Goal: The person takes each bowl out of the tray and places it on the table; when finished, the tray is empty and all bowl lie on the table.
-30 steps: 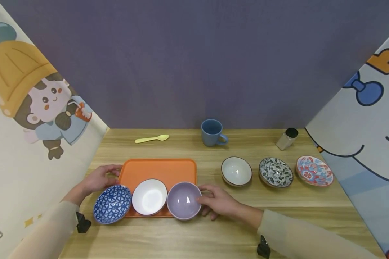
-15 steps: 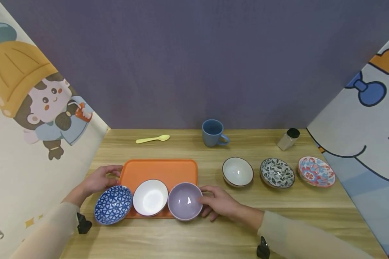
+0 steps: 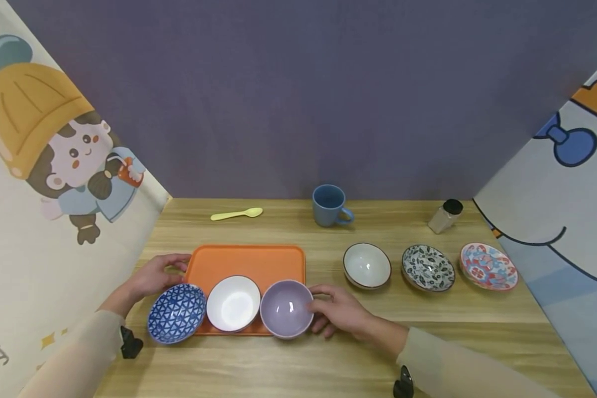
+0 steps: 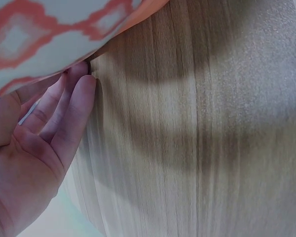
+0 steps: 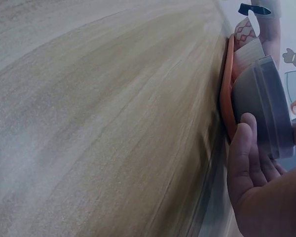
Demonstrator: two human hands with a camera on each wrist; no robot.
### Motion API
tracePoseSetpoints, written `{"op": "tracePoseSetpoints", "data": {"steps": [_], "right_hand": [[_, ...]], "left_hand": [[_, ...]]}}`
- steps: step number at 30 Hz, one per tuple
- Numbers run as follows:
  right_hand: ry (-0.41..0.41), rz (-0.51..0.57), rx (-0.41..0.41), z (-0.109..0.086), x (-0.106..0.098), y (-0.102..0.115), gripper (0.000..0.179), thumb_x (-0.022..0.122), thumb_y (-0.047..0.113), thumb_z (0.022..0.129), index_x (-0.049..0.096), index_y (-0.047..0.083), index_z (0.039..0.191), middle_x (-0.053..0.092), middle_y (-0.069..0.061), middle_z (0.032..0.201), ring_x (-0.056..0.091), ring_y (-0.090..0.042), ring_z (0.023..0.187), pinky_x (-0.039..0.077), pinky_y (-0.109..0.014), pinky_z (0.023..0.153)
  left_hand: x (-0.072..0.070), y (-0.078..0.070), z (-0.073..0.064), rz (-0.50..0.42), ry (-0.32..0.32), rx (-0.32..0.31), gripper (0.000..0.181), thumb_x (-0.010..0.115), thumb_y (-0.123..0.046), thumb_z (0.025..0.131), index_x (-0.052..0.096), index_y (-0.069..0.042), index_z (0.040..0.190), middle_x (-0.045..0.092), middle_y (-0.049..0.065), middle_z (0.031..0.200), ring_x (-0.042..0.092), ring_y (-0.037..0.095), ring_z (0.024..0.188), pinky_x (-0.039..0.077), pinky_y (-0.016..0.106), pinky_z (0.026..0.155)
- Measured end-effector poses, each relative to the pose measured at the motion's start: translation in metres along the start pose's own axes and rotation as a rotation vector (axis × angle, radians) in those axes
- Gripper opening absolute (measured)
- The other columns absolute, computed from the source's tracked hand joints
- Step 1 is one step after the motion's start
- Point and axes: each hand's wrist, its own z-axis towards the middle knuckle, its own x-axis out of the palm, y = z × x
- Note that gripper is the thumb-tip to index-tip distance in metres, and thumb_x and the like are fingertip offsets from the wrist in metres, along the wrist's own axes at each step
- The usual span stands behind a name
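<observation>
In the head view my left hand [image 3: 154,275] is at the left edge of the orange tray [image 3: 251,257], beside a blue-and-white patterned bowl [image 3: 177,314]. That bowl's outside [image 4: 49,32] shows a red pattern in the left wrist view, with my loosely extended fingers [image 4: 76,113] just under it. A white bowl [image 3: 234,304] sits in the middle of the row. At the right end my right hand [image 3: 340,312] holds a purple bowl [image 3: 284,318], thumb at its rim. The right wrist view shows my fingers [image 5: 240,153] along the outer wall of this purple bowl [image 5: 259,98].
A yellow spoon [image 3: 236,214] and a blue mug [image 3: 328,207] are at the back, with a black-lidded shaker [image 3: 445,216] to the right. On the right stand a white bowl [image 3: 367,265], a leaf-patterned bowl [image 3: 428,268] and a red-and-blue patterned bowl [image 3: 488,266].
</observation>
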Motion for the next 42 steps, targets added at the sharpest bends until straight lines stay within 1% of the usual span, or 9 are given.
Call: {"op": "tracePoseSetpoints", "data": {"steps": [6, 11, 16, 19, 22, 25, 30, 37, 42], "right_hand": [[-0.022, 0.015, 0.003, -0.002, -0.003, 0.002, 0.061, 0.071, 0.02, 0.091, 0.051, 0.001, 0.146, 0.075, -0.019, 0.079, 0.072, -0.025, 0.064, 0.058, -0.038, 0.052], [-0.035, 0.028, -0.016, -0.007, -0.01, 0.007, 0.059, 0.07, 0.017, 0.091, 0.053, 0.001, 0.145, 0.075, -0.017, 0.081, 0.071, -0.023, 0.063, 0.057, -0.036, 0.05], [-0.086, -0.014, -0.045, -0.016, -0.023, 0.02, 0.057, 0.068, 0.017, 0.092, 0.054, 0.0, 0.144, 0.076, -0.019, 0.082, 0.072, -0.023, 0.063, 0.057, -0.035, 0.051], [-0.118, -0.041, -0.043, -0.025, -0.033, 0.027, 0.057, 0.068, 0.018, 0.092, 0.053, 0.0, 0.145, 0.077, -0.018, 0.086, 0.074, -0.024, 0.066, 0.058, -0.037, 0.052], [-0.138, -0.049, -0.037, -0.036, -0.046, 0.032, 0.058, 0.068, 0.018, 0.093, 0.052, 0.0, 0.146, 0.077, -0.017, 0.09, 0.074, -0.025, 0.068, 0.058, -0.035, 0.053], [-0.161, -0.037, -0.028, -0.05, -0.061, 0.035, 0.06, 0.067, 0.019, 0.094, 0.048, -0.001, 0.149, 0.076, -0.018, 0.089, 0.075, -0.025, 0.07, 0.058, -0.033, 0.053], [-0.224, -0.019, -0.012, -0.077, -0.09, 0.037, 0.068, 0.066, 0.021, 0.097, 0.038, -0.002, 0.154, 0.076, -0.019, 0.092, 0.076, -0.027, 0.075, 0.061, -0.037, 0.06], [-0.308, -0.006, 0.064, -0.115, -0.126, 0.028, 0.071, 0.058, 0.022, 0.103, 0.023, -0.004, 0.159, 0.075, -0.017, 0.096, 0.077, -0.027, 0.082, 0.063, -0.044, 0.074], [-0.385, -0.015, 0.092, -0.143, -0.152, 0.017, 0.072, 0.054, 0.023, 0.106, 0.018, -0.006, 0.16, 0.076, -0.015, 0.099, 0.077, -0.024, 0.085, 0.063, -0.044, 0.077]], "left_hand": [[0.0, 0.001, 0.001, -0.004, -0.001, 0.004, 0.06, 0.066, -0.003, 0.095, 0.045, 0.003, 0.151, 0.061, 0.023, 0.127, 0.061, 0.028, 0.099, 0.058, 0.033, 0.076], [0.0, 0.003, 0.002, -0.016, 0.003, 0.004, 0.061, 0.066, -0.001, 0.095, 0.044, 0.003, 0.151, 0.061, 0.023, 0.127, 0.062, 0.026, 0.095, 0.059, 0.033, 0.073], [0.0, 0.003, 0.002, -0.019, -0.001, 0.002, 0.06, 0.066, -0.001, 0.095, 0.045, 0.003, 0.151, 0.061, 0.022, 0.126, 0.061, 0.026, 0.093, 0.058, 0.032, 0.071], [0.0, 0.004, 0.003, -0.017, -0.007, 0.005, 0.06, 0.066, -0.001, 0.094, 0.045, 0.003, 0.15, 0.061, 0.022, 0.125, 0.061, 0.026, 0.093, 0.058, 0.032, 0.071], [0.001, 0.005, 0.003, -0.016, -0.007, 0.01, 0.059, 0.065, 0.0, 0.094, 0.046, 0.004, 0.15, 0.061, 0.022, 0.124, 0.061, 0.026, 0.093, 0.057, 0.031, 0.071], [0.001, 0.006, 0.004, -0.017, -0.006, 0.017, 0.059, 0.065, 0.001, 0.094, 0.046, 0.005, 0.15, 0.061, 0.022, 0.124, 0.061, 0.026, 0.093, 0.057, 0.032, 0.071], [-0.001, 0.005, 0.004, -0.004, -0.011, 0.028, 0.059, 0.066, 0.001, 0.093, 0.047, 0.005, 0.149, 0.062, 0.022, 0.123, 0.062, 0.028, 0.096, 0.058, 0.033, 0.073], [-0.003, 0.006, 0.003, 0.019, -0.014, 0.022, 0.059, 0.067, -0.002, 0.094, 0.047, 0.004, 0.149, 0.063, 0.021, 0.123, 0.062, 0.027, 0.098, 0.058, 0.033, 0.076], [-0.001, 0.006, 0.002, 0.024, -0.016, 0.006, 0.058, 0.066, -0.004, 0.095, 0.047, 0.001, 0.15, 0.063, 0.018, 0.123, 0.061, 0.028, 0.101, 0.058, 0.034, 0.081]]}}
